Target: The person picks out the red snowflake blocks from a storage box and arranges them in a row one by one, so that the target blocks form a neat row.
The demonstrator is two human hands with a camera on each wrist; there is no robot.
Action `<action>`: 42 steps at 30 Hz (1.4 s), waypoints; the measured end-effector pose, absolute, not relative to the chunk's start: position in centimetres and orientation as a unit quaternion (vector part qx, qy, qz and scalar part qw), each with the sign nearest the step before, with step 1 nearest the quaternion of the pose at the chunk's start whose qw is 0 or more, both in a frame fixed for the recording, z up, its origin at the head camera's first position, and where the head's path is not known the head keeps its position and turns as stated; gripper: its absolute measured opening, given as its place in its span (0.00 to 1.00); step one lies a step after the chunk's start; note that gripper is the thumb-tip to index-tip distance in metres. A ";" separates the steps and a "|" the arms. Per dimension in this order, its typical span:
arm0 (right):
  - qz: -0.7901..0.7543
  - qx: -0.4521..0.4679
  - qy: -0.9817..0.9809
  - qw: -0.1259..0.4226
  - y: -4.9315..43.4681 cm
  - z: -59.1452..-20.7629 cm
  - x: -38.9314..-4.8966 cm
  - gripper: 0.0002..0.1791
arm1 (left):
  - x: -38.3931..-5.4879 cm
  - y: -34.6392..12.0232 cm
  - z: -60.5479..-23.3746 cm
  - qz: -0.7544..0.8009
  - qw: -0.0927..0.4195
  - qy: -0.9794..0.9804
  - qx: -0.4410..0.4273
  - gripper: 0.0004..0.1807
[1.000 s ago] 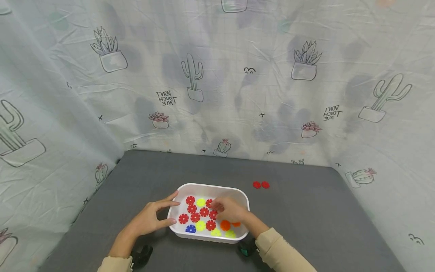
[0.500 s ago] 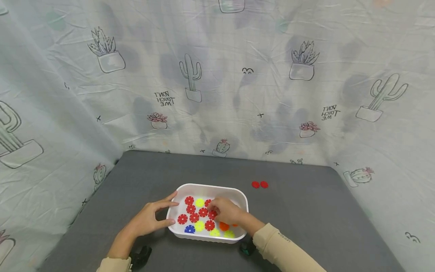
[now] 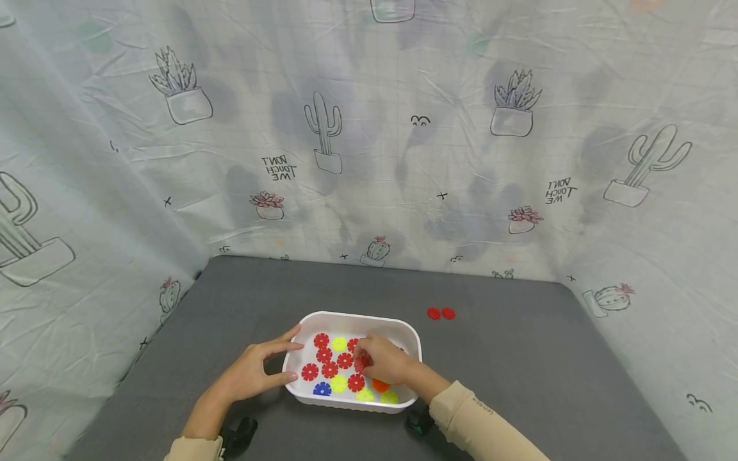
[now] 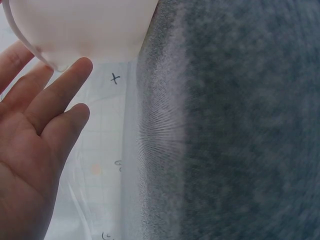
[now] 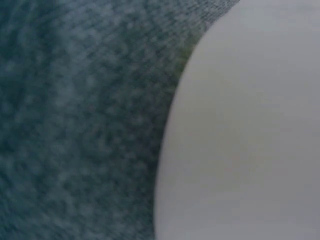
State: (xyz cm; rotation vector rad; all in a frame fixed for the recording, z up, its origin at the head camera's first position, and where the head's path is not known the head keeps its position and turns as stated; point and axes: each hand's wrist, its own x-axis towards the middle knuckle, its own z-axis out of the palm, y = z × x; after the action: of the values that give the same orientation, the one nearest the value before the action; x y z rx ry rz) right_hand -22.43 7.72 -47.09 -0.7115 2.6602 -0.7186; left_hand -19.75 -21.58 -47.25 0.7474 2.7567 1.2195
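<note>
A white plastic tray (image 3: 293, 389) holds notched snowflake discs: several red ones such as this red disc (image 3: 309, 372), some yellow ones (image 3: 339, 383), a blue disc (image 3: 322, 388) and an orange disc (image 3: 380, 385). My left hand (image 3: 254, 368) rests its spread fingers and thumb at the tray's left end; in the left wrist view the fingers (image 4: 60, 95) reach the outer wall. Inside the tray, my right hand (image 3: 387, 360) pinches a red snowflake disc (image 3: 362, 363) between curled fingers and thumb, partly covering it. Only the tray's wall (image 5: 240, 130) shows in the right wrist view, not the hand.
Two red discs (image 3: 441, 313) lie side by side on the grey table (image 3: 507, 358), beyond the tray to the right. A pale curtain (image 3: 375, 160) printed with cacti encloses the table at the back and sides.
The right hand has shifted slightly left inside the tray, and its fingers have closed on a red disc, which now shows between them. The left hand keeps its place at the tray's end.
</note>
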 end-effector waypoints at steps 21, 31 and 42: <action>-0.278 -0.251 0.919 0.123 7.9 -46.7 -22.1 0.12 | -19.8 -21.6 -47.4 0.400 0.030 0.885 0.234 0.30; -0.357 -0.224 0.897 0.135 8.1 -46.6 -22.4 0.14 | -19.7 -21.6 -47.3 0.388 0.021 0.889 0.243 0.29; -0.471 -0.229 0.846 0.104 9.4 -45.0 -22.3 0.16 | -19.7 -21.5 -47.3 0.388 0.018 0.890 0.239 0.29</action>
State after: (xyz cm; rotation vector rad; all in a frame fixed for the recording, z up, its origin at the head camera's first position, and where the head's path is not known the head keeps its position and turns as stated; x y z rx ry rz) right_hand -22.31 9.38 -44.99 -0.6746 2.4952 -1.3882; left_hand -19.67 -21.52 -47.30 0.7430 2.7645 1.2043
